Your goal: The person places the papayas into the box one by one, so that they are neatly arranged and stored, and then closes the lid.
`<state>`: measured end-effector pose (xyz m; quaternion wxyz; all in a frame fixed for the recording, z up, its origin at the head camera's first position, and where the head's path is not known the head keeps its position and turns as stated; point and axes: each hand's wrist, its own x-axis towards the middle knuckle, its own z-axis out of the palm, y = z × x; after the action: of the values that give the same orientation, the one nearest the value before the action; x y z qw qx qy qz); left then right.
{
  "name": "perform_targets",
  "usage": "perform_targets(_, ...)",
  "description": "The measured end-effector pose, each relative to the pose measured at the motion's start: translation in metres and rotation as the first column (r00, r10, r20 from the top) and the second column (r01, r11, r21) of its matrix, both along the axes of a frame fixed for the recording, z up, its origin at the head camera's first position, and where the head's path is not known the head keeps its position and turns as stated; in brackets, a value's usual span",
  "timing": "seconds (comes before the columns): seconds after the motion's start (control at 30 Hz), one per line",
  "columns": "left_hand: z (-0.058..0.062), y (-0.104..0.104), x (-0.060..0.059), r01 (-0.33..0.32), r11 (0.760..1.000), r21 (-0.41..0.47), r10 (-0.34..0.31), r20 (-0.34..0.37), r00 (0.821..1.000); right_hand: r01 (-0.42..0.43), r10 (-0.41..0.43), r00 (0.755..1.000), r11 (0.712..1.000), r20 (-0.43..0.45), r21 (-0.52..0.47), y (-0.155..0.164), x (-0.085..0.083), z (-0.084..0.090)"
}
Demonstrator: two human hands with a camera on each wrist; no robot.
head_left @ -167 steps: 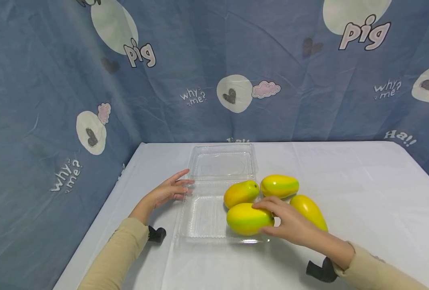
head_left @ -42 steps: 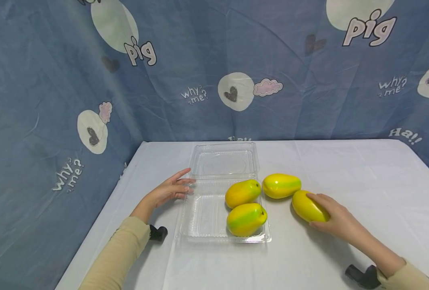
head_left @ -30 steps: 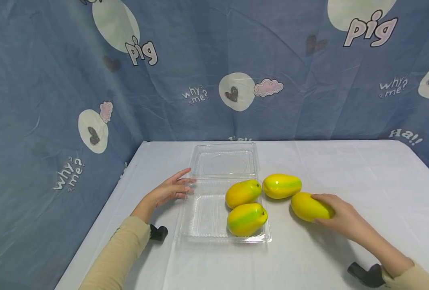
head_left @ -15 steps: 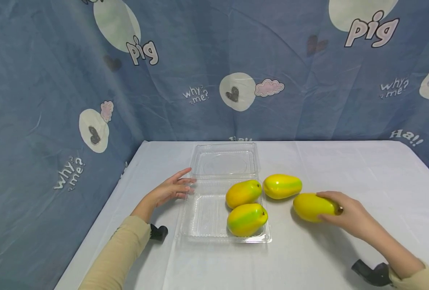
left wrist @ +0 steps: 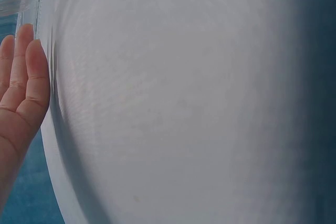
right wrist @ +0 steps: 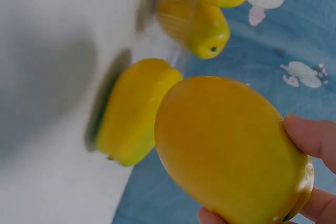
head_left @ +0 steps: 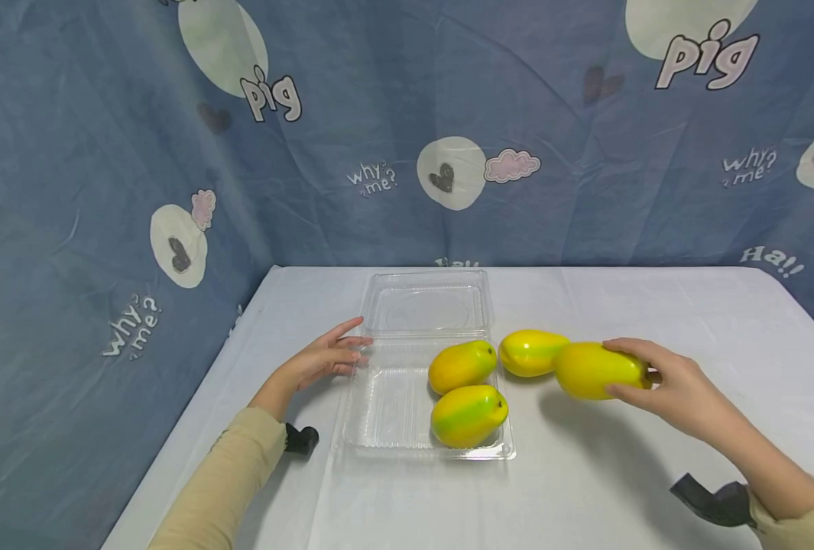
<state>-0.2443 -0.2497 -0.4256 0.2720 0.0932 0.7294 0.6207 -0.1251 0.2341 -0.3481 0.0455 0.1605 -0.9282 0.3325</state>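
The left hand (head_left: 320, 361), fingers relaxed, holding nothing, is beside the clear box (head_left: 391, 409); the right hand (head_left: 682, 389) grips a fruit (head_left: 591, 372) above the worktop (head_left: 695, 313). Between the hands the box, lid (head_left: 426, 305) laid back, contains two fruits (head_left: 467, 418); a fourth fruit (head_left: 528, 354) lies nearer the right hand.

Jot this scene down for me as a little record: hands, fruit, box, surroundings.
Right hand: holds a yellow-green fruit above the table
Left hand: fingers extended at the box's left edge
In the box: two yellow-green fruits, side by side in its right half
On the table: one more fruit, right of the box
Box: clear plastic container, lid open
Surroundings: white tablecloth, blue printed curtain
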Motion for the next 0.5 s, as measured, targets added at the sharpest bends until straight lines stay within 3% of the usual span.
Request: perform_targets(0.5,0.002,0.002,0.002,-0.01,1.0,-0.015,0.01,0.005,1.0,-0.133,0.117,0.988,0.977,-0.104,-0.164,-0.041,-0.003,0.023)
